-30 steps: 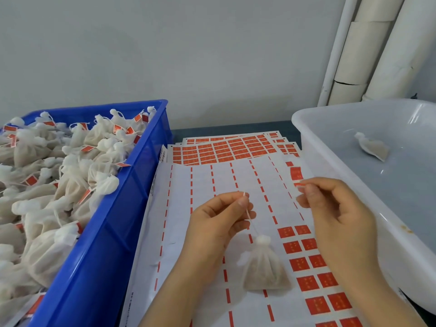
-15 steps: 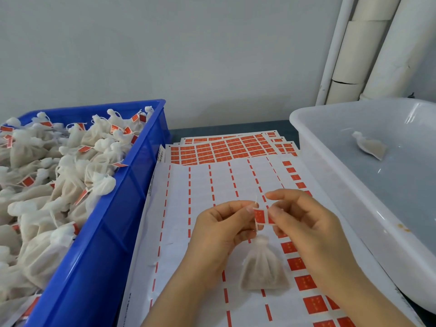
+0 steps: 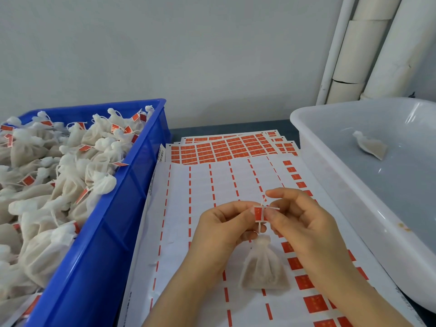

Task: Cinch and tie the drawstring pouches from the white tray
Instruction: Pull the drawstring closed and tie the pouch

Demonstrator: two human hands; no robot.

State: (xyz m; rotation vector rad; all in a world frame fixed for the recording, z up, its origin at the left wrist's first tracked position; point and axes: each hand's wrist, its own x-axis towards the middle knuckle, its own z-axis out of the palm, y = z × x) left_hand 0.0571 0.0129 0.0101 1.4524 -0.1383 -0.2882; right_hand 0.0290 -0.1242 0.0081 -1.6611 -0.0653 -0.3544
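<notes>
I saw the pouch (image 3: 264,267) just below my hands, neck cinched, over the label sheets (image 3: 200,185). My left hand (image 3: 226,223) and right hand (image 3: 299,220) both pinched its string at a red label (image 3: 258,214), probably fixing it on. The blue crate (image 3: 106,244) sat heaped with finished pouches (image 3: 70,175); one more pouch (image 3: 371,146) lay in the white tray (image 3: 401,197).

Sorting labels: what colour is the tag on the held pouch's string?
The tag is red; head view.
</notes>
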